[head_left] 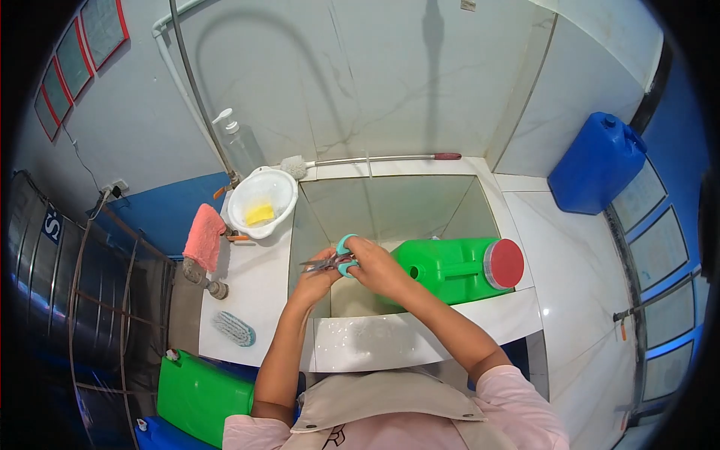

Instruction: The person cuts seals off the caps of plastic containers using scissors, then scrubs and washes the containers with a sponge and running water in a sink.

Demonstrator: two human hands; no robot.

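Note:
My right hand [377,268] is closed round the teal handles of a pair of scissors [346,246], whose metal blades point left. My left hand [316,283] is closed just under the blades, its fingers against the scissors. Whatever else its fingers may pinch is too small to make out. Both hands are above the near left part of a tiled sink [491,202]. Close to my right forearm, a green jerrycan [442,264] with a red lid [507,264] lies on its side across the sink.
A white basin [289,214] with a yellow sponge [259,214] stands left of the sink, near a pump bottle [238,146]. A pink cloth [204,236] hangs over a pipe; a scrub brush [234,328] lies below. A long-handled brush [375,160] lies behind. A blue jerrycan [596,165] stands right.

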